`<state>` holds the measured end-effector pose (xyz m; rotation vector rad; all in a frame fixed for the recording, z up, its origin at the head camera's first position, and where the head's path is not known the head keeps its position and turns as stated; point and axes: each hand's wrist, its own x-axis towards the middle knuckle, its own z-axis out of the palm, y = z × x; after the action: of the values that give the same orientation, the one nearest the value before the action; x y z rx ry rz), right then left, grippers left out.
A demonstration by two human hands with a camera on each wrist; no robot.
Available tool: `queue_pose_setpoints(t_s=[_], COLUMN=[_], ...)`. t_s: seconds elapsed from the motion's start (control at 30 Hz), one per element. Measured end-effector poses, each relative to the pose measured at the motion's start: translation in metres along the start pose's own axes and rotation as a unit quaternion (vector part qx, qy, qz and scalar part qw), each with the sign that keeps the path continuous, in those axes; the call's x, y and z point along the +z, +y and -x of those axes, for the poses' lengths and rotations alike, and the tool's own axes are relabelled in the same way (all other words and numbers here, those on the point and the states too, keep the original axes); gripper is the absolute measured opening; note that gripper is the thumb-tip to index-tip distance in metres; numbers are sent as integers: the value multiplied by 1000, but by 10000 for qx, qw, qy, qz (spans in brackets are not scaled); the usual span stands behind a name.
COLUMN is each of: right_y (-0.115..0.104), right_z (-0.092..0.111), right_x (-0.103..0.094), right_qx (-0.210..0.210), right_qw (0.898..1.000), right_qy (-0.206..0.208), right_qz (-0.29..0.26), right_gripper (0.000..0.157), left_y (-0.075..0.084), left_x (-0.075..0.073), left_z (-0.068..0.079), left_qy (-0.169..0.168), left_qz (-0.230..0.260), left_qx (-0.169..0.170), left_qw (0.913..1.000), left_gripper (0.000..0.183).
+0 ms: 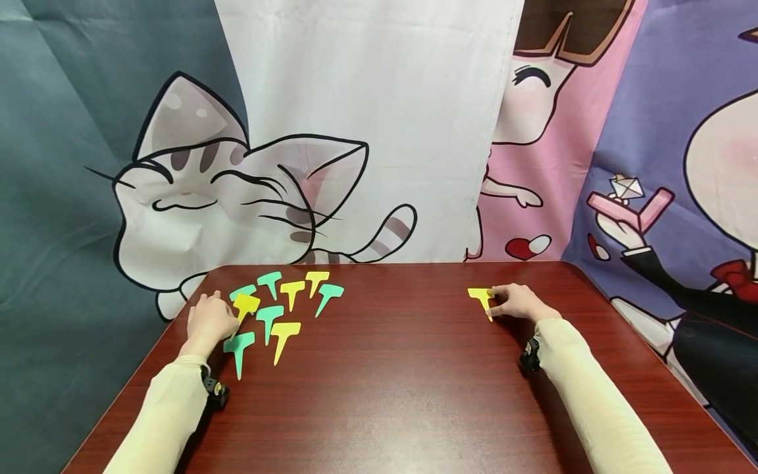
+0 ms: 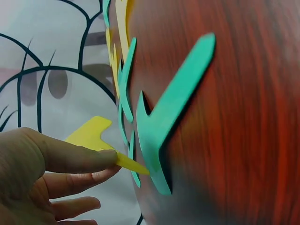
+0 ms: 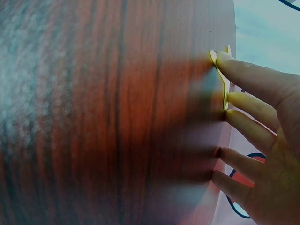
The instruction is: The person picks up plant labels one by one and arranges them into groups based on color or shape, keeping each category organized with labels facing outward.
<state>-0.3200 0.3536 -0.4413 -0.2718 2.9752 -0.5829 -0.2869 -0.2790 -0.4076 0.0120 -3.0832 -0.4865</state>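
The person's left hand pinched a yellow T-shaped tag between thumb and forefinger, at the far left side of the table. The tag hung tilted, its narrow tip toward the nearest green tag; whether the two touched I couldn't tell. Four more green tags lay around and beyond it, among them one just behind the held tag, along with three yellow ones.

Well apart, over on the right, the right hand had its thumb and fingertips at a single yellow tag near the table's far edge, the other fingers spread. I couldn't tell whether it pinched that tag or merely touched it.

Both arms wore cream sleeves, with a small black device at each wrist. Behind the table hung a fabric backdrop printed with a smiling cartoon cat.
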Motion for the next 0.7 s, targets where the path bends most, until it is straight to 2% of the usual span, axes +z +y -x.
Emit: queue_pose_setpoints(t_s=[0.2,0.53,0.7], right_y=[-3,-2,-3], right_z=[3,4,3], right_x=[-1,0,-1], right_qx=[93,154,111], right_qw=[9999,9998,9999], right_qy=[-23,-52,-66], right_qz=[-87,-106,-93], right_gripper=[68,69,69], left_y=[9,29,41], left_x=[3,7,9], left_z=[-1,0,0], left_qy=[12,223,220], left_qz=[201,278,294], left_qx=[89,320,390], left_qw=[9998,9989,9986], left_gripper=[27,29,29])
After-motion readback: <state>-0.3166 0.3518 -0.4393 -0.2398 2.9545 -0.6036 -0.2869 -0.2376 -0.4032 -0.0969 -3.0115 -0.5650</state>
